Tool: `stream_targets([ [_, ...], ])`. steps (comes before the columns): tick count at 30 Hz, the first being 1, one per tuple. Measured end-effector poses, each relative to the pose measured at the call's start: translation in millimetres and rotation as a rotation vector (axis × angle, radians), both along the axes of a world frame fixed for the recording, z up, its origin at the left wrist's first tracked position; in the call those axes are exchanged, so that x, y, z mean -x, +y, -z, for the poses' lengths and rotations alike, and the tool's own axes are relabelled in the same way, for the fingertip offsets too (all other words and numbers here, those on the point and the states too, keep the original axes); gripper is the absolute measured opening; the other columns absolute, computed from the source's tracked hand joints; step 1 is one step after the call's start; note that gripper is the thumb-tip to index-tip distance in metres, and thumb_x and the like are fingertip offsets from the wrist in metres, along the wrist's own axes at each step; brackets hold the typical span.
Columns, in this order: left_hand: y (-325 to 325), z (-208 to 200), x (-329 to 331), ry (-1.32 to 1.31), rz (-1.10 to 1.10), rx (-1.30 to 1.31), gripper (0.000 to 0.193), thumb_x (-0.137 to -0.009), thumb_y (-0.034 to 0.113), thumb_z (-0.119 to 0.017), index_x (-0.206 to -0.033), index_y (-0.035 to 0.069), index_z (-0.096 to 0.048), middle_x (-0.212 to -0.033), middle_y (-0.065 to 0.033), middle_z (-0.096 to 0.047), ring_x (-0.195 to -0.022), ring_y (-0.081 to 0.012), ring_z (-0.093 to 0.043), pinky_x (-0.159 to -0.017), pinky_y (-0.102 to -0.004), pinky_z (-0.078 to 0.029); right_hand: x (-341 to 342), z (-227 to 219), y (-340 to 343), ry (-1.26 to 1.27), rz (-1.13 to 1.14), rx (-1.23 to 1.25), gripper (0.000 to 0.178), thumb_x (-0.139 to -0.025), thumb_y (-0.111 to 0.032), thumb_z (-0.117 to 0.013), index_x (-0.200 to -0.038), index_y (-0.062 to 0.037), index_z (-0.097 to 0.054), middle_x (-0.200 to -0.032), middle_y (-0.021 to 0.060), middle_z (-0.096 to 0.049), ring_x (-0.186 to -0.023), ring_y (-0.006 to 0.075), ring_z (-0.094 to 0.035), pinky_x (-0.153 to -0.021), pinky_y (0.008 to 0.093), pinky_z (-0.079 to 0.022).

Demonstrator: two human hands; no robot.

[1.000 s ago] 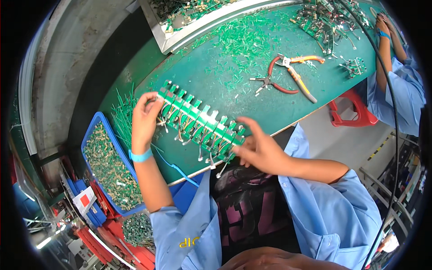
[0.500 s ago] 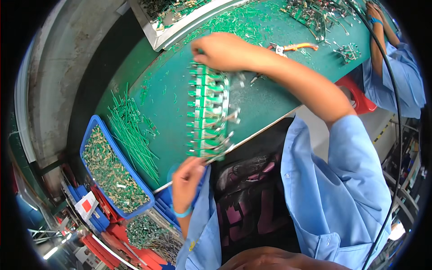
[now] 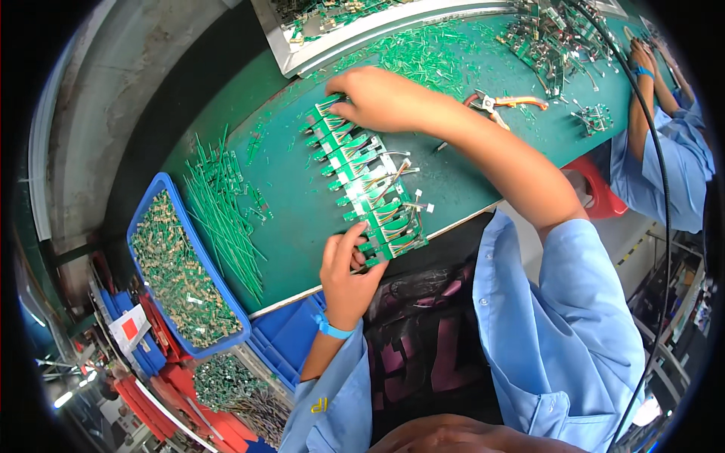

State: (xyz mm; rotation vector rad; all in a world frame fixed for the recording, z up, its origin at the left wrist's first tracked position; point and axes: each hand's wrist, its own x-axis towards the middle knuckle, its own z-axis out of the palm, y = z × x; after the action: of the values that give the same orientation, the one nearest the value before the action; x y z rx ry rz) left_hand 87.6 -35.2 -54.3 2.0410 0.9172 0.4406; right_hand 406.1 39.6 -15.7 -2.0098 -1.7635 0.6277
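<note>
A long green circuit-board panel (image 3: 365, 183), a strip of small boards with white connectors and thin wires, lies across the green table (image 3: 302, 219). My left hand (image 3: 346, 266) grips its near end at the table's front edge. My right hand (image 3: 379, 98) holds its far end, fingers closed over the top boards. The panel runs diagonally away from me between both hands.
A blue bin (image 3: 181, 268) of small green parts sits at left, beside a heap of thin green strips (image 3: 226, 211). Orange-handled pliers (image 3: 504, 102) lie to the right. A metal tray (image 3: 340, 26) and loose boards (image 3: 551, 41) are at the back. Another person's arm (image 3: 649, 98) works at far right.
The panel has turned from lying crosswise to running away from me. My right hand went to its far end, my left hand came to its near end at the table edge.
</note>
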Motion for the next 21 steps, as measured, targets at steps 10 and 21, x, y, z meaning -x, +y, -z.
stream_targets([
  [10,31,-27,3,0.1,0.24,-0.17,0.097,-0.077,0.032,-0.103,-0.161,0.009,-0.06,-0.151,-0.0189,-0.055,-0.125,-0.0342,-0.062,-0.107,-0.0435,-0.054,62,42,-124,0.97,0.423,-0.459,0.065,-0.108,-0.014,-0.07,-0.165,-0.0025,-0.041,-0.159,0.0221,-0.055,-0.149,0.0334,-0.057,-0.126,0.0466,-0.048],
  [21,56,-8,-39,0.117,0.534,-0.341,0.128,-0.083,0.051,-0.093,-0.179,0.003,-0.024,-0.185,-0.0353,-0.011,-0.172,-0.0564,-0.007,-0.136,-0.0705,-0.01,81,61,-89,1.545,0.556,-0.544,0.076,-0.109,-0.006,-0.064,-0.174,-0.0032,-0.025,-0.175,0.0232,-0.039,-0.164,0.033,-0.038,-0.134,0.0464,-0.034],
])
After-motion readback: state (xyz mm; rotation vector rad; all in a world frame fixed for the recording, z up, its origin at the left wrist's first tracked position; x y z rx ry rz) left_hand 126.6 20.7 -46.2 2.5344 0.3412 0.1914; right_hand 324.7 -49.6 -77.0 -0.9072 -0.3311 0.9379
